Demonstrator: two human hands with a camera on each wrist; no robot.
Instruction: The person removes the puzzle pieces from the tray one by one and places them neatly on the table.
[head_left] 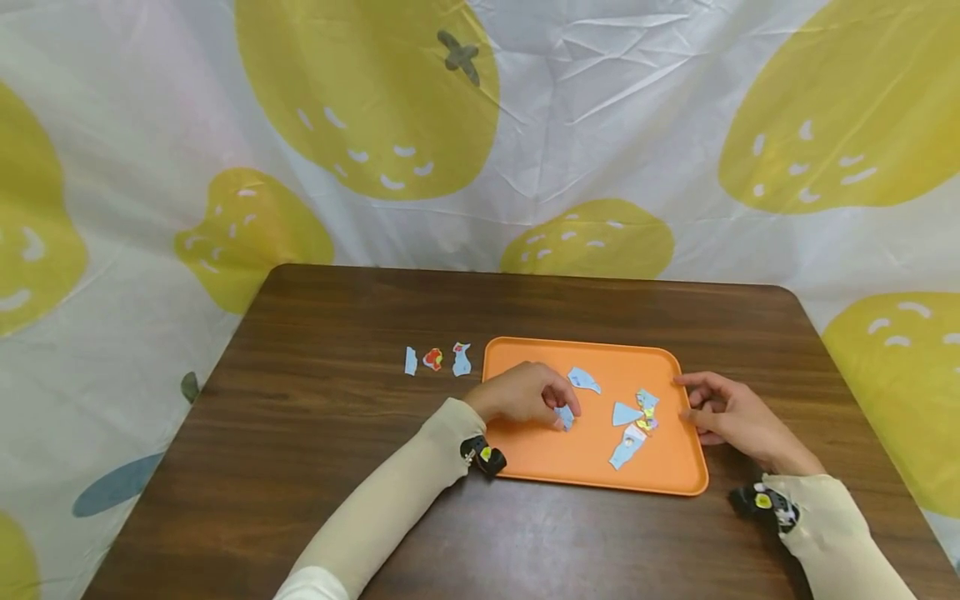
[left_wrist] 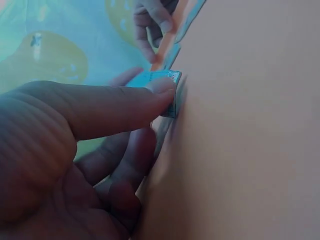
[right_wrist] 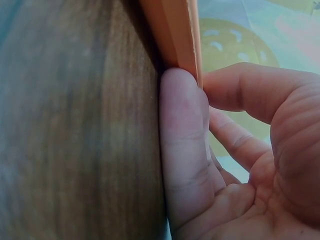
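Note:
Over the middle of an orange tray (head_left: 536,467), my left hand (head_left: 528,393) pinches a small light-blue paper piece (head_left: 565,417) between thumb and fingers. The left wrist view shows this blue piece (left_wrist: 175,95) tilted up, close over the tray surface. My right hand (head_left: 738,421) is at the tray's right rim. Its thumb and a finger grip the rim (right_wrist: 192,45) in the right wrist view. A blue piece (head_left: 583,380) lies beyond the left fingers. A cluster of cut pieces, including a pale blue one (head_left: 626,414) and a long one (head_left: 627,447), lies right of them.
Left of the tray, on the dark wooden table (head_left: 337,400), lie three cutouts: a plain blue one (head_left: 410,361), a red one (head_left: 432,359) and a blue one with a red spot (head_left: 461,360). A fruit-patterned curtain (head_left: 555,150) hangs behind the table.

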